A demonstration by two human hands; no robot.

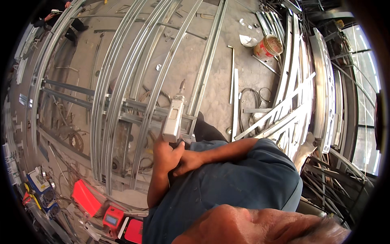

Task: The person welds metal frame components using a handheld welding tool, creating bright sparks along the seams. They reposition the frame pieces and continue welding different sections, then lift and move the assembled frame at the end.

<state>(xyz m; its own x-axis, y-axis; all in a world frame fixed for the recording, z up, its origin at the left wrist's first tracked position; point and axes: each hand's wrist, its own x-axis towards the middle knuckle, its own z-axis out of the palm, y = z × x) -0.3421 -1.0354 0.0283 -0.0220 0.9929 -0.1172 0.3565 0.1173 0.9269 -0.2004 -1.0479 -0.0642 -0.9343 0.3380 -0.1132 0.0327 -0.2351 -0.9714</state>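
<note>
A pale grey cordless drill (174,120) points away from me, its chuck and bit toward the metal frame. My left hand (165,156) is closed around the drill's grip, which is mostly hidden behind the hand and the drill body. Close against it, my right hand (189,161) has its fingers curled in near the left wrist and the base of the grip. What those fingers hold, if anything, is hidden. Long galvanized steel channels (156,87) run lengthwise beside and beyond the drill, joined by cross pieces (69,95). The bit's tip appears over the gap between two channels.
At the right lie heaps of metal profiles (290,73) and a bucket (268,46). A coiled cable (248,103) rests on the floor. Red cases (87,197), a red device with a screen (113,219) and a blue machine (42,189) stand lower left. Another person (67,26) works upper left.
</note>
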